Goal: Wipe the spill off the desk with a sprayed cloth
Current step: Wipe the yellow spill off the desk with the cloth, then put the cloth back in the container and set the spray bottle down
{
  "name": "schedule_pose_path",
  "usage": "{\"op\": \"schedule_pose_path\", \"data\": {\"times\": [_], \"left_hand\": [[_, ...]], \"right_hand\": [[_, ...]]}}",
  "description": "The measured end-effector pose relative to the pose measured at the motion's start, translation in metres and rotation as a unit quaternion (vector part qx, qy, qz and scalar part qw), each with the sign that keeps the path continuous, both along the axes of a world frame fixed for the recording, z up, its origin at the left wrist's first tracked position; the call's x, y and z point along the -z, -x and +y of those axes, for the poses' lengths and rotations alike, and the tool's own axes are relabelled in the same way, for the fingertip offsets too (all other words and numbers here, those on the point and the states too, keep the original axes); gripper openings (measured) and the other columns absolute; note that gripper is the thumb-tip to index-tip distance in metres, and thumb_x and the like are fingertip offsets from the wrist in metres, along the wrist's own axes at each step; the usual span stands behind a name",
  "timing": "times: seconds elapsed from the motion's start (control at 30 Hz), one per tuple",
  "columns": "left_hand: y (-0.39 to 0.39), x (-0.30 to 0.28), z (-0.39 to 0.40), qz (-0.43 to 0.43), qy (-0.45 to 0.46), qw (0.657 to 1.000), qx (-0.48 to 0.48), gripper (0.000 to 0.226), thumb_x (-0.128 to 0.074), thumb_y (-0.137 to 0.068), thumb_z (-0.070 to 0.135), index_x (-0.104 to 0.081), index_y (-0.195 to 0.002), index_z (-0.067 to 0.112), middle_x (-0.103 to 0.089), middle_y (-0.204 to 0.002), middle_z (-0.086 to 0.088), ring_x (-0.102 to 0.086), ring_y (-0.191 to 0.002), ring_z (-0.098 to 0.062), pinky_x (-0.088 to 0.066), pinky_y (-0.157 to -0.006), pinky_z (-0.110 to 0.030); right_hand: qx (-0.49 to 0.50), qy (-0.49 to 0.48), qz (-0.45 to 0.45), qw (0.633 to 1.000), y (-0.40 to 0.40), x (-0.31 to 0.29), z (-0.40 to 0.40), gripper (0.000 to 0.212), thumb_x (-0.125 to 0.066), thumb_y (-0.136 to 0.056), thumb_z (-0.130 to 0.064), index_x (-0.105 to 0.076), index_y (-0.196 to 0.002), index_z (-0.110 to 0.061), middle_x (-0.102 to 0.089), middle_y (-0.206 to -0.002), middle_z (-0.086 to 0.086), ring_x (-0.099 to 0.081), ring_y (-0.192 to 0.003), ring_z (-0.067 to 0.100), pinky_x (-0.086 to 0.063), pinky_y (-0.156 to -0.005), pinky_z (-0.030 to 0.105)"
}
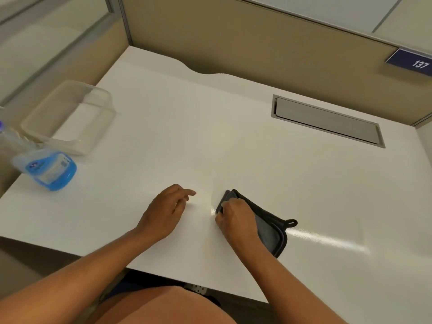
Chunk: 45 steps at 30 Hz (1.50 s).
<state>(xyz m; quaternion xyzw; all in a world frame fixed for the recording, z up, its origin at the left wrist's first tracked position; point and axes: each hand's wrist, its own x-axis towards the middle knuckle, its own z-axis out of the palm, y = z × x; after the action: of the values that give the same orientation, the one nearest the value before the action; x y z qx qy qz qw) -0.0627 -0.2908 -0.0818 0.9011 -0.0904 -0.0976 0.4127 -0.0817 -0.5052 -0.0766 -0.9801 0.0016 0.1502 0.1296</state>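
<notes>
head-worn wide-angle view, facing forward and down, close over the desk point(233, 136)

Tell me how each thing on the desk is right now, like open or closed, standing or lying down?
cloth: folded, flat on the desk, pressed by the right hand.
left hand: empty, resting on the desk.
spray bottle: standing at the left edge, blue liquid low inside.
clear container: upright, no lid, looks empty.
cable hatch: closed.

sign point(411, 62) — blue, on partition | reads "137" | bottle label point(50, 168) — unreadable
</notes>
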Motion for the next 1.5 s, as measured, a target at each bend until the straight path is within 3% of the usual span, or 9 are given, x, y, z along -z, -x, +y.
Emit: {"op": "schedule_pose_path", "data": {"times": [0.13, 0.3, 0.4, 0.47, 0.63, 0.87, 1.07, 1.27, 1.5], "left_hand": [[-0.011, -0.009, 0.013, 0.040, 0.039, 0.998, -0.015, 0.029, -0.055, -0.107, 0.015, -0.077, -0.121, 0.029, -0.071, -0.107, 0.015, -0.065, -0.101, 0.003, -0.045, -0.083, -0.011], [-0.041, -0.028, 0.024, 0.098, 0.105, 0.989, 0.028, 0.036, -0.065, -0.103, 0.015, -0.069, -0.131, 0.037, -0.069, -0.132, 0.020, -0.062, -0.125, 0.004, -0.055, -0.106, -0.030], [-0.064, -0.054, 0.031, 0.155, 0.173, 0.970, 0.066, 0.056, -0.057, -0.098, 0.010, -0.057, -0.149, 0.033, -0.062, -0.151, 0.014, -0.055, -0.141, -0.004, -0.047, -0.119, -0.034], [-0.082, -0.078, 0.040, 0.181, 0.224, 0.954, 0.086, 0.067, -0.048, -0.086, 0.013, -0.057, -0.150, 0.031, -0.068, -0.146, 0.012, -0.059, -0.137, -0.006, -0.049, -0.109, -0.026], [-0.127, -0.135, 0.084, 0.155, 0.260, 0.950, 0.077, 0.056, -0.042, -0.095, -0.010, -0.069, -0.138, 0.016, -0.072, -0.138, -0.014, -0.064, -0.133, -0.034, -0.052, -0.112, -0.047], [-0.168, -0.196, 0.151, 0.140, 0.319, 0.934, 0.078, 0.048, -0.065, -0.086, 0.013, -0.073, -0.134, 0.016, -0.079, -0.126, -0.009, -0.074, -0.114, -0.019, -0.061, -0.099, -0.036], [-0.207, -0.221, 0.205, 0.118, 0.310, 0.942, 0.046, 0.044, -0.075, -0.093, 0.004, -0.070, -0.136, 0.012, -0.077, -0.132, -0.007, -0.073, -0.125, -0.024, -0.062, -0.104, -0.046], [-0.262, -0.238, 0.248, 0.124, 0.298, 0.946, -0.023, 0.042, -0.068, -0.093, -0.003, -0.071, -0.132, 0.010, -0.078, -0.122, -0.008, -0.074, -0.110, -0.023, -0.062, -0.101, -0.052], [-0.313, -0.220, 0.271, 0.127, 0.149, 0.977, -0.080, 0.048, -0.059, -0.099, -0.004, -0.067, -0.142, 0.016, -0.075, -0.132, -0.005, -0.071, -0.122, -0.024, -0.062, -0.096, -0.043]], "right_hand": [[0.079, -0.084, -0.025, 0.993, -0.014, -0.028, -0.009, 0.019, -0.062, -0.085, -0.013, -0.063, -0.066, -0.008, -0.064, -0.065, 0.012, -0.050, -0.060, 0.024, -0.045, -0.061, 0.037], [0.144, -0.304, 0.013, 0.942, -0.036, -0.093, -0.020, 0.018, -0.078, -0.080, -0.023, -0.084, -0.076, -0.040, -0.080, -0.078, -0.015, -0.074, -0.071, 0.003, -0.056, -0.061, 0.024], [0.126, -0.418, 0.033, 0.899, -0.061, -0.124, -0.014, 0.017, -0.080, -0.085, -0.018, -0.087, -0.091, -0.031, -0.084, -0.093, -0.005, -0.079, -0.091, 0.010, -0.062, -0.079, 0.025], [0.111, -0.487, 0.040, 0.865, -0.078, -0.138, -0.005, 0.016, -0.078, -0.089, -0.017, -0.087, -0.101, -0.023, -0.084, -0.103, 0.004, -0.079, -0.101, 0.021, -0.064, -0.084, 0.028], [0.116, -0.625, 0.055, 0.770, -0.129, -0.163, 0.030, 0.030, -0.075, -0.093, -0.026, -0.080, -0.120, -0.012, -0.078, -0.123, 0.011, -0.076, -0.113, 0.028, -0.063, -0.087, 0.034], [0.185, -0.734, 0.079, 0.649, -0.198, -0.200, 0.105, 0.013, -0.070, -0.097, -0.013, -0.083, -0.100, -0.009, -0.078, -0.085, 0.001, -0.074, -0.070, 0.010, -0.062, -0.067, 0.026], [0.168, -0.744, 0.079, 0.642, -0.248, -0.231, 0.166, 0.009, -0.066, -0.101, -0.008, -0.069, -0.108, -0.002, -0.071, -0.058, -0.003, -0.062, -0.041, 0.004, -0.059, -0.053, 0.022], [0.051, -0.710, 0.164, 0.683, -0.291, -0.202, 0.200, 0.050, -0.070, -0.099, -0.047, -0.066, -0.137, -0.015, -0.076, -0.132, 0.006, -0.074, -0.120, 0.024, -0.062, -0.097, 0.040], [0.082, -0.687, 0.115, 0.713, -0.337, -0.145, 0.254, 0.039, -0.082, -0.091, -0.016, -0.073, -0.129, -0.016, -0.076, -0.130, 0.006, -0.072, -0.120, 0.031, -0.064, -0.090, 0.042]]}}
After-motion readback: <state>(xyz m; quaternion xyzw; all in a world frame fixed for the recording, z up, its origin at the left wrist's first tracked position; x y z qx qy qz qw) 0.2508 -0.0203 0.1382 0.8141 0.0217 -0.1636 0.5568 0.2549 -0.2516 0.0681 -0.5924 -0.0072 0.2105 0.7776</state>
